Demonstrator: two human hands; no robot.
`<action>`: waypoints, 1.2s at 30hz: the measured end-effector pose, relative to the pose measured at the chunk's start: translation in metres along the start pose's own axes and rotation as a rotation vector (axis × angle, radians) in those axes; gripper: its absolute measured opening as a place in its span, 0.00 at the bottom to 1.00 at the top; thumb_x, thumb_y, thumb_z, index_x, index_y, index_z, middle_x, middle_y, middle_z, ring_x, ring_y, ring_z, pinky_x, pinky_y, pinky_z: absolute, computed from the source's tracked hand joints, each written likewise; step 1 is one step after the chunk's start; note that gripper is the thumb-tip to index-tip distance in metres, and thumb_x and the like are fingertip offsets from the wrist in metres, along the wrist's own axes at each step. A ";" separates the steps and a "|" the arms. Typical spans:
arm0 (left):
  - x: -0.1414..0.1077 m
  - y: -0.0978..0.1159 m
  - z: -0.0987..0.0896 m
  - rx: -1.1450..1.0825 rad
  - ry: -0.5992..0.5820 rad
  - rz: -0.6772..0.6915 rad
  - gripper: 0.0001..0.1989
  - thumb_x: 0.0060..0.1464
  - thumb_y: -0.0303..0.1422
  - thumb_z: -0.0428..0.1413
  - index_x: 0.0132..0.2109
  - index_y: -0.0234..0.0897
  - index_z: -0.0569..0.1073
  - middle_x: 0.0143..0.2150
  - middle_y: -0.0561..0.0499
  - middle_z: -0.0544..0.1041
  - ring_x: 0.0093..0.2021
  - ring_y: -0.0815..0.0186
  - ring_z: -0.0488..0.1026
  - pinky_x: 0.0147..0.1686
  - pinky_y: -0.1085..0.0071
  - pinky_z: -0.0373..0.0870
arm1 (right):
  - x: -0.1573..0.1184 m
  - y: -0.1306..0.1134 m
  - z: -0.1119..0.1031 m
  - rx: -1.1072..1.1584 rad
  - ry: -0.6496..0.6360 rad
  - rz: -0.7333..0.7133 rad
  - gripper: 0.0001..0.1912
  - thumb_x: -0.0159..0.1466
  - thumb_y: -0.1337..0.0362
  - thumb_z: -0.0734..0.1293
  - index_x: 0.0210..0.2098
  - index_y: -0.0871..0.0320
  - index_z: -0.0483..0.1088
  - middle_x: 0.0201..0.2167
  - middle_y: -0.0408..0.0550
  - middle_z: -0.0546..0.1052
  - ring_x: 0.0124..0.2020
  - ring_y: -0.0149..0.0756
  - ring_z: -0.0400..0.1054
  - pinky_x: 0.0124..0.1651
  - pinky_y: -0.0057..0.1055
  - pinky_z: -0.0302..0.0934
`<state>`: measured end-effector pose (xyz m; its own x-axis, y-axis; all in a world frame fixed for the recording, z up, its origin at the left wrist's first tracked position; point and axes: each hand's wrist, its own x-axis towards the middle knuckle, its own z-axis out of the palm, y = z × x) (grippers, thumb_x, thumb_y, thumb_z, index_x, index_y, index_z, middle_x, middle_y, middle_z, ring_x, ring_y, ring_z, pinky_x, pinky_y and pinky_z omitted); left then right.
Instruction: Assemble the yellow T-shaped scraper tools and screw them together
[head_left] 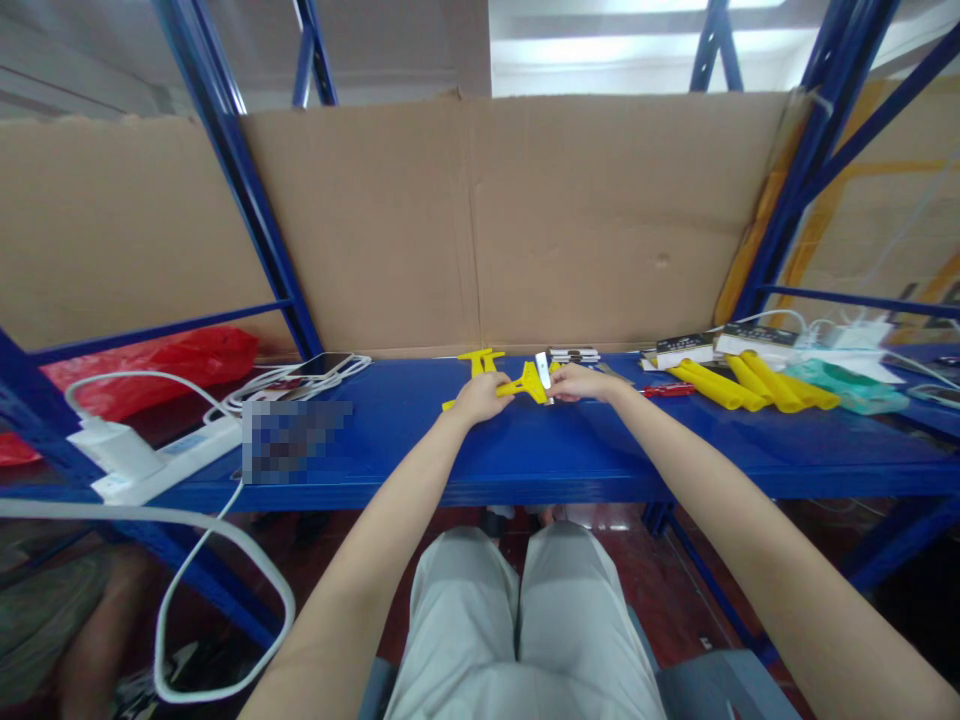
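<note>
My left hand (482,397) is closed round the handle of a yellow scraper (535,384), which I hold just over the blue bench. A shiny metal plate (542,370) stands at the scraper's head. The fingers of my right hand (576,382) are pinched together at that end, by the plate; exactly which part they grip is too small to tell. Behind my left hand lie more yellow scraper pieces (481,360), partly hidden. A stack of flat metal blades (574,355) rests behind my right hand. To its right lies a red-handled tool (670,390).
Yellow tubes (721,384), dark-and-white boxes (684,349) and a green plastic bag (847,387) are on the right of the blue bench (405,440). A white power strip (176,460) with cables is at left. Cardboard (375,220) walls the back between blue posts.
</note>
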<state>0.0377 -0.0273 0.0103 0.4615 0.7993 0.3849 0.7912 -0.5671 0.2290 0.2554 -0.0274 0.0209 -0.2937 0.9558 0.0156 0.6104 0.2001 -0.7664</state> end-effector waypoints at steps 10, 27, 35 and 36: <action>0.000 0.000 0.002 0.004 -0.004 0.006 0.14 0.54 0.32 0.58 0.48 0.34 0.78 0.50 0.41 0.79 0.51 0.54 0.74 0.53 0.62 0.69 | -0.013 0.004 0.012 0.449 0.088 0.098 0.16 0.58 0.70 0.67 0.21 0.57 0.55 0.13 0.34 0.57 0.13 0.20 0.48 0.15 0.19 0.40; 0.002 -0.004 0.007 -0.016 0.037 0.044 0.15 0.53 0.31 0.59 0.49 0.37 0.77 0.51 0.46 0.79 0.52 0.59 0.74 0.55 0.66 0.68 | -0.016 0.003 0.019 0.342 0.099 0.087 0.17 0.63 0.64 0.67 0.22 0.57 0.58 0.12 0.37 0.60 0.13 0.21 0.51 0.14 0.19 0.41; 0.003 -0.002 0.006 -0.013 0.028 0.047 0.14 0.53 0.32 0.59 0.48 0.37 0.77 0.51 0.46 0.79 0.52 0.58 0.74 0.55 0.63 0.68 | -0.016 0.001 0.019 0.254 0.096 0.109 0.18 0.62 0.59 0.68 0.21 0.58 0.60 0.13 0.36 0.59 0.13 0.20 0.47 0.16 0.20 0.37; 0.002 -0.002 0.005 -0.013 0.028 0.049 0.14 0.53 0.32 0.59 0.48 0.37 0.77 0.51 0.46 0.79 0.52 0.58 0.74 0.55 0.64 0.68 | -0.016 0.001 0.019 0.253 0.100 0.107 0.18 0.62 0.58 0.69 0.21 0.58 0.60 0.14 0.36 0.59 0.13 0.20 0.47 0.16 0.20 0.37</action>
<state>0.0393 -0.0231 0.0058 0.4881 0.7644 0.4212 0.7622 -0.6085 0.2209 0.2468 -0.0468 0.0079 -0.1560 0.9875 -0.0203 0.4274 0.0490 -0.9027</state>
